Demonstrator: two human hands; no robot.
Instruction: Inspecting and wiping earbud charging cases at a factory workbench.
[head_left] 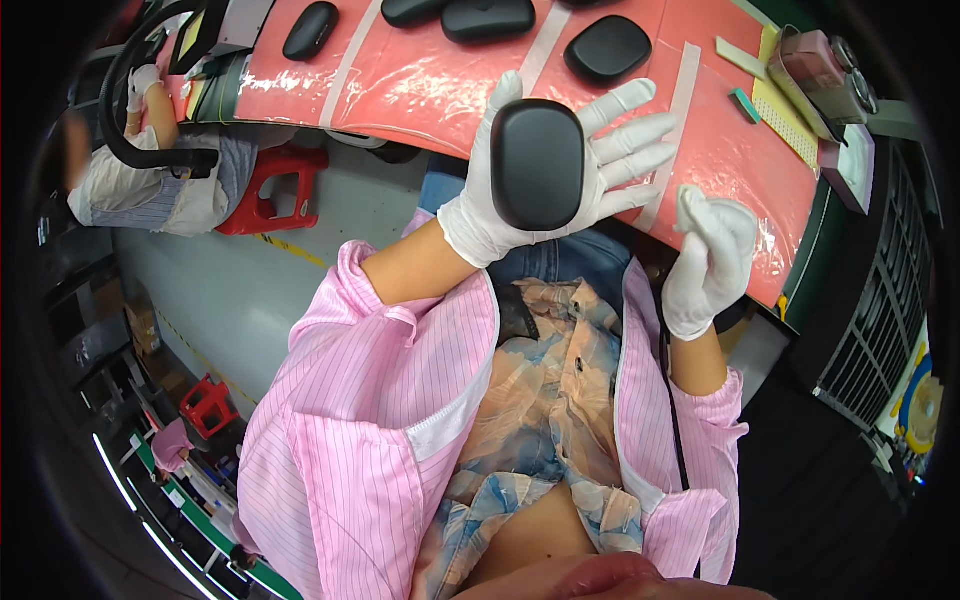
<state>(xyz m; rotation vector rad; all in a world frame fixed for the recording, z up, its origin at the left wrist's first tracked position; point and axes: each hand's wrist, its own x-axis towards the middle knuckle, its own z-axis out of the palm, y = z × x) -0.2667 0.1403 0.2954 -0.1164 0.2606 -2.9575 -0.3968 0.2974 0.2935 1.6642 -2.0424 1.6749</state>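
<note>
- Black rounded case [538,165] – lies on the palm of the left hand [560,160], above the near edge of the red table mat [420,95]; its smooth upper face shows, and whatever is inside is hidden.
- Similar dark cases [608,50] rest on the mat beyond; some are cut off by the upper edge, and their contents cannot be seen either.
- The left hand, white-gloved, is opened wide, fingers spread, carrying the case without closing round it.
- The right hand [710,260], also gloved, is half curled near the mat's edge – whether it holds anything, I cannot tell.
- Items by the table's right end [820,75] are hard to make out.
</note>
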